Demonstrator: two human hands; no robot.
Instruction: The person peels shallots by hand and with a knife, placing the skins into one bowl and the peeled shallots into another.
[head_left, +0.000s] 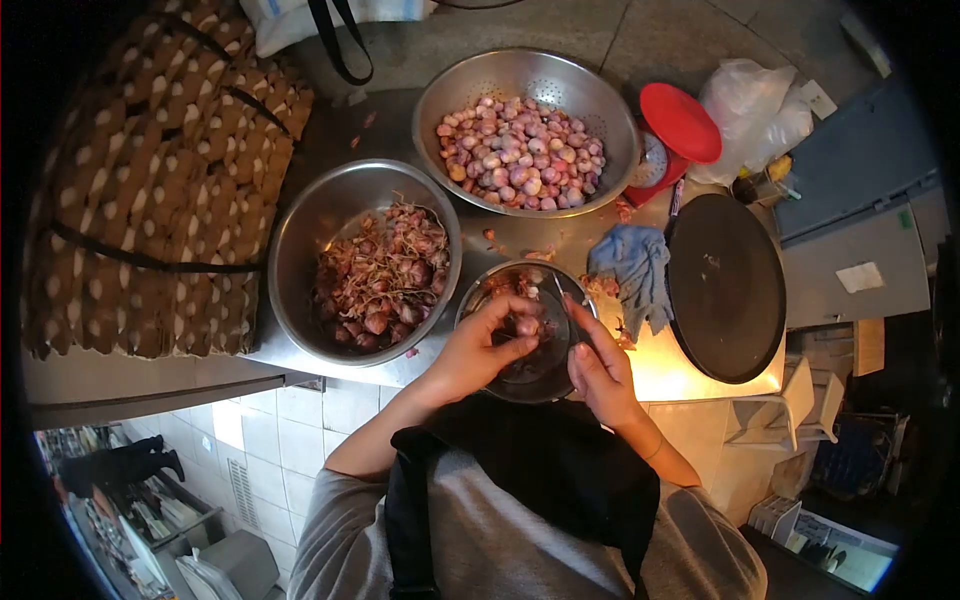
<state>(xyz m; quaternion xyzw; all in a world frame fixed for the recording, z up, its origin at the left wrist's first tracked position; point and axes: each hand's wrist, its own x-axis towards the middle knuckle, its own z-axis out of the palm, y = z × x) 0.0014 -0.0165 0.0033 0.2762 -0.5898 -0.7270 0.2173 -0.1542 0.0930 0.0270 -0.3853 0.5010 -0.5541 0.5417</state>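
From the head camera, looking straight down: the left hand is curled shut around a shallot, pinching it over the small steel bowl at the near edge of the surface, so whatever comes off drops into that bowl rather than onto the metal. The right hand sits just beside it, fingers drawn together on a thin blade that angles up toward the shallot; I judge it a small knife, though the handle is hidden in the palm. Both hands hover close to the body, over the bowl, which keeps the work steady. To the left, touching distance away, a larger bowl holds reddish skins and unpeeled bulbs, within easy reach of the left hand. Toward the far edge a colander carries the pale, clean shallots, kept apart from the scraps. A blue cloth lies crumpled just right of the small bowl, handy for wiping, and a dark round tray takes the right end, with a red scale behind it. Stacked egg trays fill the left side.
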